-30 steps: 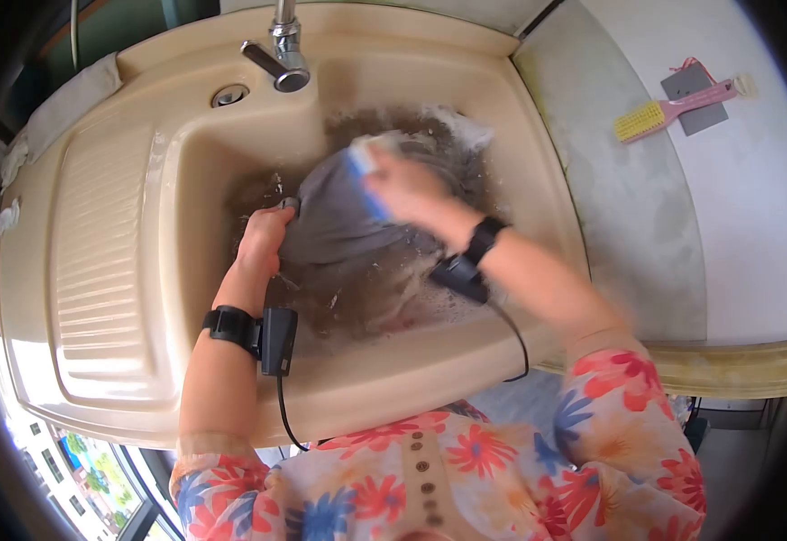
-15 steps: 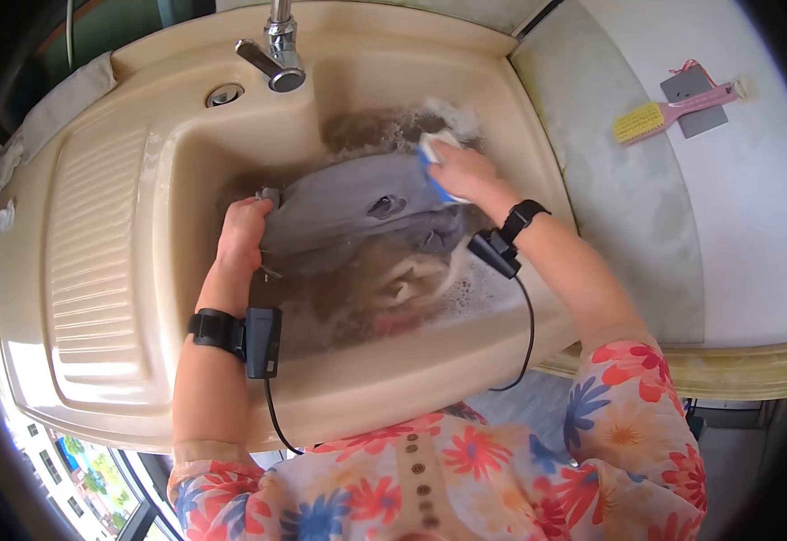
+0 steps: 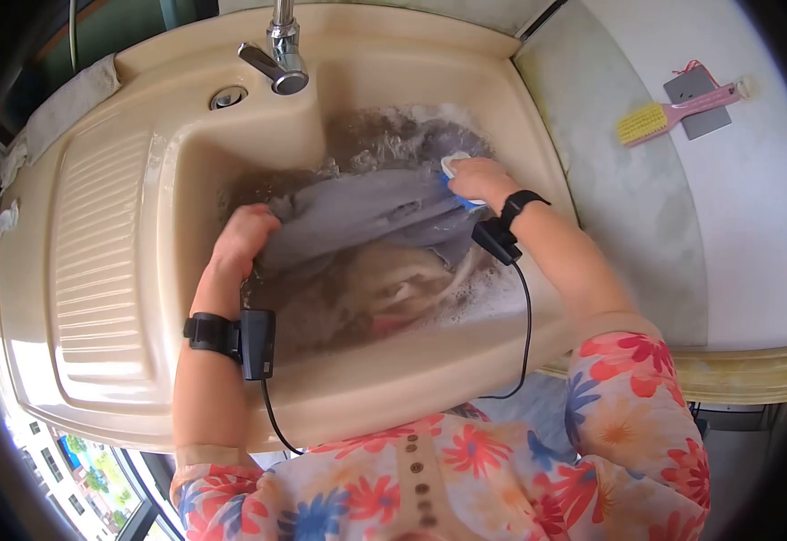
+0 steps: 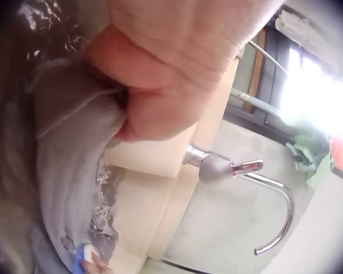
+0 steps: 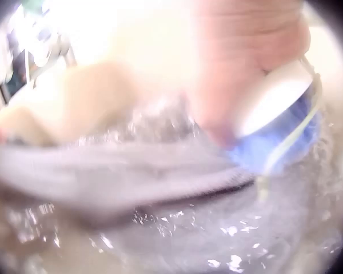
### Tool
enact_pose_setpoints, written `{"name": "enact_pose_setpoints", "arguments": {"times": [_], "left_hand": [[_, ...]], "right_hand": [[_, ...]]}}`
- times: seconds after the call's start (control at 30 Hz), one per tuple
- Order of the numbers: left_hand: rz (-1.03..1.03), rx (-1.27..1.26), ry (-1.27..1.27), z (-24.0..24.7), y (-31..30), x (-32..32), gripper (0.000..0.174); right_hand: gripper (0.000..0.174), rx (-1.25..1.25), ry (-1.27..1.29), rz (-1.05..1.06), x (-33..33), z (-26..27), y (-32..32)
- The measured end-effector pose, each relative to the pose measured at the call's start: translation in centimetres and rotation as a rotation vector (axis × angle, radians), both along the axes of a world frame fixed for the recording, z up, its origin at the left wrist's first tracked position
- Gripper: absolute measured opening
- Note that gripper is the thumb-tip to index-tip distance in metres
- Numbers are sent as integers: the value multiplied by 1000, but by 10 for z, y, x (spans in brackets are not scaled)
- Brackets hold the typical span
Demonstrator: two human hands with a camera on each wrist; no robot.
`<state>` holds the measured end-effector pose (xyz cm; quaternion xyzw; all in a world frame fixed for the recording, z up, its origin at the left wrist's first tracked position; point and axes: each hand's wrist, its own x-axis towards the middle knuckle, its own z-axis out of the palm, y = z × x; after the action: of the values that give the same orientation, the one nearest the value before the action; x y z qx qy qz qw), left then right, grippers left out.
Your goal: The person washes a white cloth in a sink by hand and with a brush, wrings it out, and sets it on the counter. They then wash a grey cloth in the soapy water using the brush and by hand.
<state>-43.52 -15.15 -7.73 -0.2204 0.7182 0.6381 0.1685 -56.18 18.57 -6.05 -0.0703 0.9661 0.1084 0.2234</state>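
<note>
A grey cloth garment (image 3: 357, 212) lies stretched across murky water in the beige sink (image 3: 197, 261). My left hand (image 3: 247, 234) grips its left end; in the left wrist view the fingers curl into the bunched cloth (image 4: 74, 120). At the garment's right end my right hand (image 3: 484, 180) holds a scrub brush (image 3: 467, 199) with a white back and blue bristles. In the right wrist view the blurred brush (image 5: 280, 137) sits on the wet fabric, a pale cord hanging from it. Other submerged cloth, beige and reddish (image 3: 402, 288), lies nearer my body.
Behind the sink stands a chrome faucet (image 3: 285, 68), beside a drain fitting (image 3: 228, 97). A ribbed washboard area (image 3: 96, 261) is moulded into the left side. On the right ledge lies a pink brush with yellow bristles (image 3: 646, 123) over a grey card (image 3: 709, 113). Wrist cameras with cables hang from both forearms.
My right hand swept the brush rightward along the garment from its middle to its right end. The left hand kept hold, shifting slightly left. The cloth now lies flatter, and water splashes behind it.
</note>
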Motion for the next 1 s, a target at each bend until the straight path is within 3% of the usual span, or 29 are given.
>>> {"name": "enact_pose_setpoints", "arguments": {"times": [0.07, 0.1, 0.17, 0.2, 0.23, 0.3, 0.33, 0.4, 0.47, 0.5, 0.57, 0.63, 0.67, 0.77, 0.9, 1.0], "left_hand": [[-424, -375, -98, 17, 12, 4, 43], [-428, -378, -102, 18, 11, 1, 43], [-979, -372, -258, 18, 8, -5, 40], [-945, -461, -106, 29, 5, -2, 39], [-952, -470, -116, 27, 2, -4, 39], [-508, -498, 8, 16, -8, -8, 45], [-421, -483, 17, 3, -7, -14, 52], [-402, -549, 142, -19, 12, -19, 56], [-377, -617, 296, -49, 26, -29, 59], [-295, -516, 284, -72, 36, -30, 60], [-227, -410, 284, -76, 52, -30, 62], [-316, -141, -110, -60, 61, -30, 56], [-323, -203, -124, -66, 62, -32, 48], [-294, -82, -95, 11, 48, -14, 34], [-389, -117, 37, 25, 16, 4, 26], [-310, -14, 115, 28, 15, 16, 29]], "right_hand": [[43, -115, 24, 5, -11, 6, 9], [45, -236, 39, 8, -13, 10, 7], [51, -327, 48, -44, -13, 13, 3], [54, -374, 86, -64, -4, 18, -7], [57, -423, 124, -86, 1, 17, -13], [56, -458, 83, -64, 2, 9, -15], [52, -371, -63, 6, -2, 13, -15], [43, -222, -229, 120, -6, 25, -14], [44, -211, -138, 172, -5, 36, -22], [46, -195, -60, 215, 0, 41, -26], [49, -527, 23, 82, 27, 53, -62], [53, -760, -11, 115, 40, 14, -97], [51, -665, -54, 166, 52, -2, -111], [39, -407, -25, 377, 71, -20, -91], [34, -81, -29, 253, 27, -21, -26], [34, -72, -25, 103, 1, 10, -5]]}}
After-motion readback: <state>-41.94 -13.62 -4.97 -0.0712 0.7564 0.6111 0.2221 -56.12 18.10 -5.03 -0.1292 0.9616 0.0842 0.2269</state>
